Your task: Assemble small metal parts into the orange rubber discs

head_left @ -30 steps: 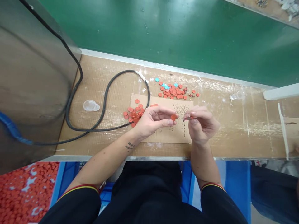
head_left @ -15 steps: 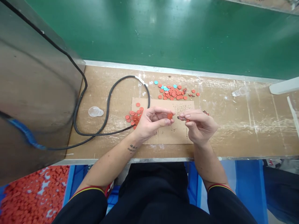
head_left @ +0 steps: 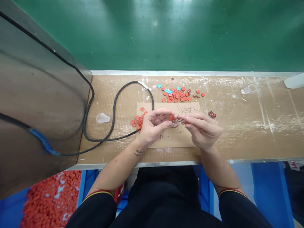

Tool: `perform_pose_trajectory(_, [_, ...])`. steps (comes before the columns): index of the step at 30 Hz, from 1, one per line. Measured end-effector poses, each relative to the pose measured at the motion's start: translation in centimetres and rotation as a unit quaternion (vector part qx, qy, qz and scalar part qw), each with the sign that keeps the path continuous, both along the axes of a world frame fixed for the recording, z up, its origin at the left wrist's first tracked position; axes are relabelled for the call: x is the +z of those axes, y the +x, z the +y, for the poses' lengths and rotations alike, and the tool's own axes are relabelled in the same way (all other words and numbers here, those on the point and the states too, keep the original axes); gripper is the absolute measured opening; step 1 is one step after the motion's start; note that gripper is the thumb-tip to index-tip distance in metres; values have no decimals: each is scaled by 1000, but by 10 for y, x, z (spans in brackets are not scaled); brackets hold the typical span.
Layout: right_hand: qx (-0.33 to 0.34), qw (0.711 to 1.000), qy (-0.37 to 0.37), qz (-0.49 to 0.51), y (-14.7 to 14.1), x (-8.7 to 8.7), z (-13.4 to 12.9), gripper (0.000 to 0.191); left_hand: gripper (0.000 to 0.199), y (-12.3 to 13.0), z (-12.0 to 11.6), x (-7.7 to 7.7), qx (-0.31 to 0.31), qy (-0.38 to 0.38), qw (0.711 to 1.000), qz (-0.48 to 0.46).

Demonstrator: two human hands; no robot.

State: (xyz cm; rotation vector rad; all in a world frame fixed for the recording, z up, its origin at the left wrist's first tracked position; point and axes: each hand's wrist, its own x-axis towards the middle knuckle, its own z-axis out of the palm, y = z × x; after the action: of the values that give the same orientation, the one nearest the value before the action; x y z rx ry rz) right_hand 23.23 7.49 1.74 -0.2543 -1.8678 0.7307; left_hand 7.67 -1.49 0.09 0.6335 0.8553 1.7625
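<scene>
we look through one camera worn on the person's head, facing forward and steeply down. from close above, within arm's reach, we take in the left hand (head_left: 154, 127) and right hand (head_left: 206, 130) mid-view, the worktop (head_left: 239, 136) across the width, the green panel (head_left: 152, 41) beyond, and the lap (head_left: 163, 193) below.

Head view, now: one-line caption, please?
Two bare hands work close together above a cardboard sheet, the left pinching a red disc.
</scene>
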Motion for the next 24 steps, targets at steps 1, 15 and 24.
perform_pose_trajectory(1, [0,1000,4,0,-1,-1,0,36,30,0,0,0,2,4,1000,6])
perform_pose_trajectory(15, [12,997,77,-4,-4,-3,1,48,28,4,0,-7,78,79,987,113])
perform_pose_trajectory(24, [3,996,91,-14,-4,-4,2,42,25,6,1,-5,77,102,986,110])
